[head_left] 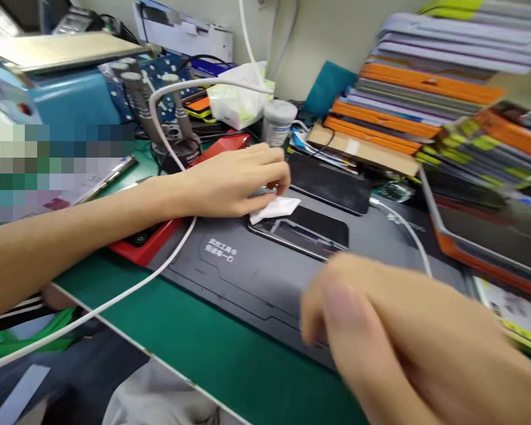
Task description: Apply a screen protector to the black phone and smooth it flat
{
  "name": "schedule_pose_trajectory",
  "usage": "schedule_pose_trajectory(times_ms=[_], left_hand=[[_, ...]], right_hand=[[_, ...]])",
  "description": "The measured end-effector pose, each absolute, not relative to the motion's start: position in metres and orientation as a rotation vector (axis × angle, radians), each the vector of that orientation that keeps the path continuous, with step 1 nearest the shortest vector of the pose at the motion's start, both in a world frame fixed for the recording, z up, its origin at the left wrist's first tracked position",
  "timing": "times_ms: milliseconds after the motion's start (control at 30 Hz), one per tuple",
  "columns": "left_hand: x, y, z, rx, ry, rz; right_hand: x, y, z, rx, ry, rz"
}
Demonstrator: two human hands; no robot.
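My left hand (243, 180) pinches a folded white tissue (277, 208) against the upper left part of a phone (310, 230). The phone lies flat on a dark grey work mat (248, 283), and its glossy black surface reflects light. Close in front, at the lower right, my right hand (380, 330) is blurred by motion, its fingers curled in and the thumb bent against them. Whatever it may hold is hidden. Behind the first phone rests a larger black slab, like a phone screen (330, 182), face up on the mat.
A white cable (177, 248) loops across my left forearm and the mat. Beneath that arm sits a red device (135, 245). A tissue pack (241, 97) and a white jar (278, 121) stand behind. Stacked orange and grey trays (425, 82) rise at the right.
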State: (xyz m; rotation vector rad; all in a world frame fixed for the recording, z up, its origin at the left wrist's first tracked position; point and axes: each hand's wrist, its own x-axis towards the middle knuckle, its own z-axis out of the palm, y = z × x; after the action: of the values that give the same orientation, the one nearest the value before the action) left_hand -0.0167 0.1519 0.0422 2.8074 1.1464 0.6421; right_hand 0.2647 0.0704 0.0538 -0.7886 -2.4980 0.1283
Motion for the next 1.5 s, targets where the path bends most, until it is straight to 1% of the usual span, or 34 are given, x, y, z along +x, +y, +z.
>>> schedule_pose_trajectory(times_ms=[100,200,333,500,567,667,733,867,1000,1333,1500], left_hand=[[-0.017,0.153,0.038,2.799,1.06,0.609],[-0.018,0.155,0.037,2.798,1.017,0.645],[-0.021,0.158,0.037,2.779,1.04,0.658],[-0.021,0.159,0.038,2.698,1.057,0.679],[-0.02,0.157,0.04,2.688,1.109,0.724],[-0.018,0.154,0.045,2.693,1.262,0.834],[-0.017,0.153,0.046,2.688,1.35,0.843],[-0.017,0.156,0.045,2.626,1.47,0.773],[-0.016,0.16,0.039,2.57,1.519,0.782],[-0.013,0.16,0.037,2.523,1.611,0.724],[-0.011,0.159,0.038,2.508,1.648,0.718]], right_hand=[[0.251,0.106,0.054,-0.803,-2.425,0.19],[0.251,0.129,0.041,-0.723,-2.52,0.207],[0.258,0.137,0.033,-0.698,-2.636,0.213],[0.256,0.136,0.029,-0.727,-2.577,0.279],[0.254,0.137,0.027,-0.75,-2.535,0.219],[0.257,0.142,0.028,-0.771,-2.468,0.038],[0.263,0.147,0.031,-0.794,-2.456,-0.031],[0.276,0.153,0.04,-0.828,-2.487,0.008],[0.273,0.151,0.045,-0.804,-2.568,-0.068],[0.206,0.156,0.049,-0.725,-2.759,-0.111],[0.198,0.15,0.043,-0.717,-2.775,-0.129]])
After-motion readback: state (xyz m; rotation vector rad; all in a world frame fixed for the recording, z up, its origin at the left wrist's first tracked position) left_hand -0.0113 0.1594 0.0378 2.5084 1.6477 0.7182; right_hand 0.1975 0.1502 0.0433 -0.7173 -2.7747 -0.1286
